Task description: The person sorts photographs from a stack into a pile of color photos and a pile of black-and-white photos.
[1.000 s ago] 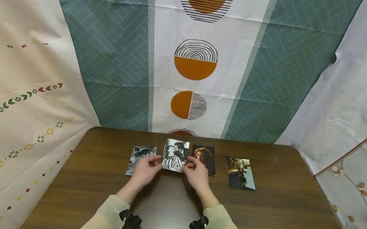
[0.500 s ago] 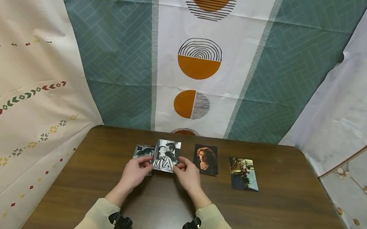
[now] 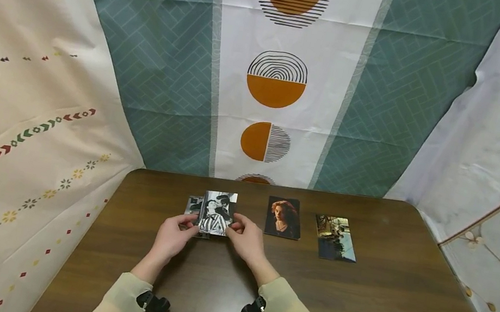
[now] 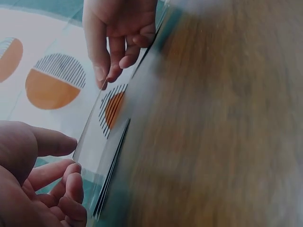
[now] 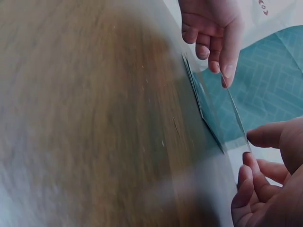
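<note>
A black-and-white photo card [image 3: 216, 215] of two people is pinched at its side edges between both hands. My left hand [image 3: 172, 236] grips the left edge, thumb and fingertips on it; my right hand [image 3: 248, 240] does the same on the right. Seen edge-on in the left wrist view, the held card [image 4: 88, 122] is raised off the table. Below it lies another black-and-white photo card [image 3: 194, 204], mostly hidden in the head view. In the right wrist view this lower one shows as a thin stack of cards [image 5: 202, 116] lying flat.
To the right on the brown wooden table [image 3: 217, 294] lie a dark portrait card [image 3: 283, 218] of a red-haired person and a colour photo card [image 3: 336, 239]. Patterned cloths [image 3: 274, 94] hang behind the table and at both sides.
Both hands have carried the held photo card left, from beside the portrait card to over the left black-and-white card. The portrait card is now fully uncovered.
</note>
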A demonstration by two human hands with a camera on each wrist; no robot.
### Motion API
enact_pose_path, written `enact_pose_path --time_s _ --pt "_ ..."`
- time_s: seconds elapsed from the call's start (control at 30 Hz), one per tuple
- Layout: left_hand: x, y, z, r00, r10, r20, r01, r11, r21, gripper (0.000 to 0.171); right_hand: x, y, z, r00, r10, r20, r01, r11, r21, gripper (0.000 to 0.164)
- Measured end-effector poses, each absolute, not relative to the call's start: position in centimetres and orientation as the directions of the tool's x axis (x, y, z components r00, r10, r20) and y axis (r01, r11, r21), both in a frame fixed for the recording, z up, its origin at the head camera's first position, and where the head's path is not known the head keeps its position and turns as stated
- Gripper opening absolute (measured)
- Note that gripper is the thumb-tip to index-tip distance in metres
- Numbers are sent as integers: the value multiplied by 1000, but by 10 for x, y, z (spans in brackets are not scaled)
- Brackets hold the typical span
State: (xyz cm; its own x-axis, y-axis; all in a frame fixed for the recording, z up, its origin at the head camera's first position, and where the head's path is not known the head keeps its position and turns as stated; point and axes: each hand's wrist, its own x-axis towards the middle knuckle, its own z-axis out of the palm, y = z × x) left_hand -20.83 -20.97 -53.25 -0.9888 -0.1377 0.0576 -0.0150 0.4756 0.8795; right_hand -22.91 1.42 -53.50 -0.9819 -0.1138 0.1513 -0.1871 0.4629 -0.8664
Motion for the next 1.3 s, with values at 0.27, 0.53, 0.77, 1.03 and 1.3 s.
enact_pose_path --time_s 0.27,0.53,0.77,1.03,1.3 --pt "-203 -225 -534 -986 -158 58 -31 507 862 34 -225 -2 -536 -982 -132 138 -184 467 -865 49" --pt "-200 -239 -533 -983 -176 58 -46 535 844 33 -224 -18 -535 -977 -161 140 -200 461 -865 51" --pt "-197 -247 -533 -981 -186 64 -52 560 827 33 -225 -28 -539 -973 -186 140 -214 482 -849 53" --pt "-197 -250 -536 -981 -178 72 -45 577 815 33 -226 -32 -539 -971 -201 131 -218 517 -828 58" --pt "-200 -251 -540 -987 -141 80 -24 616 787 43 -230 -33 -540 -973 -212 91 -193 533 -824 65"
